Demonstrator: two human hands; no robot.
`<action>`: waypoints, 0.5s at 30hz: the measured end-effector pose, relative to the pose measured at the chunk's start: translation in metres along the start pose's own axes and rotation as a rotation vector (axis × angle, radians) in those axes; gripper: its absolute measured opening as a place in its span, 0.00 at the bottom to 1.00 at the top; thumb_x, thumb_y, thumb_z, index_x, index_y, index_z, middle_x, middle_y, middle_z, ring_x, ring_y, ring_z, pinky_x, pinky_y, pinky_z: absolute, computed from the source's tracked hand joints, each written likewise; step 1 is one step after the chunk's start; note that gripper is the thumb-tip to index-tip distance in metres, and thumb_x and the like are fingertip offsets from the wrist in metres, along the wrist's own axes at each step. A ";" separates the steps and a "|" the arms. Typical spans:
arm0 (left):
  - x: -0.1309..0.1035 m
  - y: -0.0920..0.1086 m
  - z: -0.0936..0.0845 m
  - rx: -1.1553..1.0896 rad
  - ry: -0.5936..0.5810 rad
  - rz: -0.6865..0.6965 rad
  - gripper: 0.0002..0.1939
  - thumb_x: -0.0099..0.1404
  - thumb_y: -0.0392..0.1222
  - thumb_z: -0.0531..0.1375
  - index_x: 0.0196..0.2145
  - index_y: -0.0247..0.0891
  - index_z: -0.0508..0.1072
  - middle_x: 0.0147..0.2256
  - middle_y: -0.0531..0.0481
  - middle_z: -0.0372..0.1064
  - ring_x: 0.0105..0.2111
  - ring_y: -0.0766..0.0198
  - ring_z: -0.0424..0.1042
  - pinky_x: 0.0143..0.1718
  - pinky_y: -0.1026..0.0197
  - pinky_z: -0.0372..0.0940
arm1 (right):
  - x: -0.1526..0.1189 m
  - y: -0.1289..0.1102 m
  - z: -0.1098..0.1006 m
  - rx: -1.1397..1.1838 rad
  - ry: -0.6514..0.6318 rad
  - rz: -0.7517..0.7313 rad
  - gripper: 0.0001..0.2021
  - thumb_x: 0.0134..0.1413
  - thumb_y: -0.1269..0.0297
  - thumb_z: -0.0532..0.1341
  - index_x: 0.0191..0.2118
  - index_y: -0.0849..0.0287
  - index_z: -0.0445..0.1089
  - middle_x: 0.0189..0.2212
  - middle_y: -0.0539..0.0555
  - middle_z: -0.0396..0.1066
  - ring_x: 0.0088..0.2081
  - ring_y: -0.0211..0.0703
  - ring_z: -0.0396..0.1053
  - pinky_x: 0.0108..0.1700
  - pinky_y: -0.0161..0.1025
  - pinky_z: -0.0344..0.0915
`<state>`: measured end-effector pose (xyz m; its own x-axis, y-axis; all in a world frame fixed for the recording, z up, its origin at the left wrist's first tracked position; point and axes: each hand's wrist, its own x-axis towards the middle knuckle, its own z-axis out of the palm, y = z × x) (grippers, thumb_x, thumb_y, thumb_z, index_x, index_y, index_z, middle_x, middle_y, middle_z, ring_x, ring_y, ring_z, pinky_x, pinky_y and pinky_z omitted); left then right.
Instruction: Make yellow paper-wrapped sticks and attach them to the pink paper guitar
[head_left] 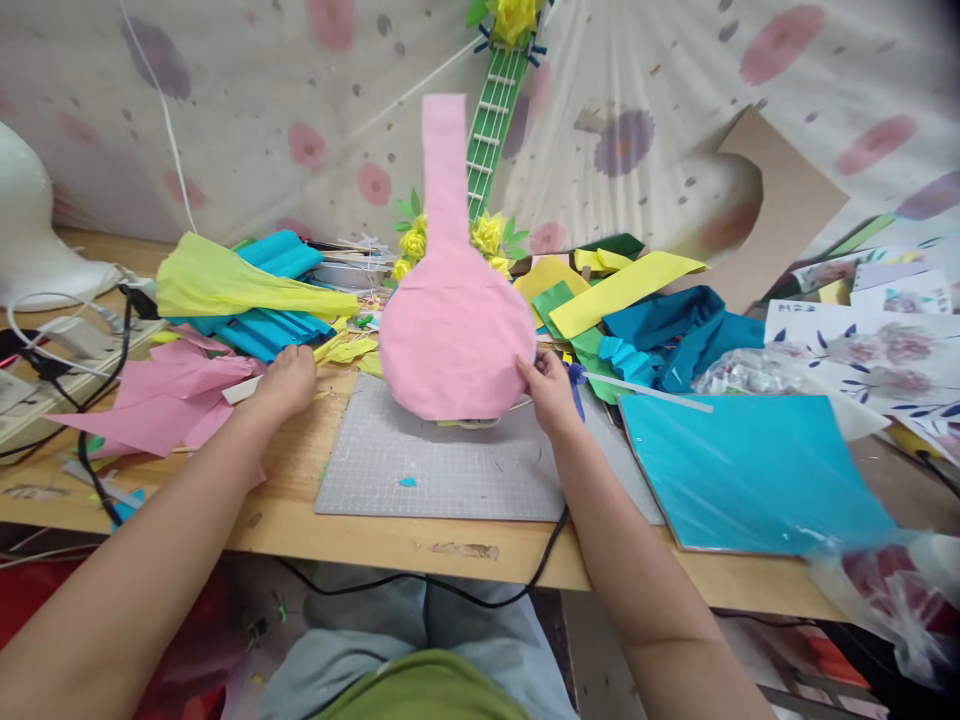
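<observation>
A pink guitar-shaped cutout (457, 340) with a round body and a straight neck stands upright above the cutting mat. My right hand (551, 390) grips its lower right edge between thumb and fingers. Off to the left, my left hand (291, 380) has its fingers curled at the edge of the blue crepe paper (274, 330) and yellow paper scraps (349, 348); what its fingertips hold, if anything, is hidden. Behind my right fingers is a blue glue gun (577, 385), partly covered. A green guitar neck with white strings (495, 125) and yellow flowers (487, 232) stands behind the cutout.
The grey cutting mat (442, 490) carries a small blue scrap. Pink paper (161, 400) and a power strip (75, 350) lie on the left. To the right are yellow strips (626, 292), a blue sheet (750, 470) and brown card (784, 200). A black cable (450, 597) crosses the table's front edge.
</observation>
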<state>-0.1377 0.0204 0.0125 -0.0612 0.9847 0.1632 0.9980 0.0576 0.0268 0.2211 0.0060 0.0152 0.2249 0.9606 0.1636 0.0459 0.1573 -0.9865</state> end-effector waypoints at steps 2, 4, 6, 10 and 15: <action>-0.001 0.005 -0.015 0.015 0.033 -0.039 0.13 0.57 0.33 0.47 0.40 0.29 0.62 0.39 0.29 0.65 0.42 0.44 0.65 0.39 0.51 0.60 | 0.005 -0.003 -0.010 0.012 0.089 -0.045 0.20 0.38 0.51 0.60 0.36 0.59 0.60 0.29 0.49 0.64 0.28 0.35 0.61 0.27 0.32 0.59; 0.001 0.014 -0.029 0.020 0.086 -0.064 0.13 0.59 0.36 0.46 0.41 0.29 0.61 0.37 0.30 0.66 0.42 0.43 0.65 0.39 0.51 0.59 | 0.007 -0.004 -0.018 -0.005 0.189 -0.112 0.18 0.40 0.51 0.58 0.36 0.58 0.59 0.30 0.49 0.63 0.30 0.36 0.61 0.29 0.34 0.59; 0.006 0.027 -0.037 -0.023 0.100 -0.103 0.14 0.61 0.39 0.45 0.41 0.29 0.61 0.37 0.30 0.67 0.41 0.43 0.66 0.37 0.50 0.59 | 0.007 -0.003 -0.021 -0.051 0.269 -0.174 0.17 0.42 0.52 0.57 0.35 0.58 0.59 0.31 0.50 0.63 0.32 0.37 0.62 0.32 0.35 0.60; 0.023 0.056 -0.034 -0.215 -0.041 -0.116 0.20 0.61 0.52 0.46 0.40 0.33 0.62 0.36 0.33 0.68 0.37 0.45 0.69 0.31 0.53 0.60 | 0.004 0.004 -0.019 -0.129 0.326 -0.245 0.15 0.45 0.52 0.56 0.36 0.58 0.60 0.33 0.51 0.63 0.36 0.39 0.62 0.40 0.39 0.59; 0.050 0.047 -0.027 -0.578 0.184 -0.307 0.10 0.62 0.46 0.48 0.29 0.37 0.59 0.28 0.43 0.64 0.29 0.59 0.66 0.28 0.59 0.57 | 0.001 0.005 -0.013 -0.131 0.217 -0.270 0.15 0.48 0.52 0.52 0.36 0.58 0.63 0.36 0.52 0.65 0.40 0.40 0.62 0.44 0.39 0.58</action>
<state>-0.0940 0.0677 0.0485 -0.3929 0.8909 0.2277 0.7684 0.1822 0.6135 0.2345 0.0047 0.0106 0.3882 0.8152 0.4299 0.2531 0.3543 -0.9003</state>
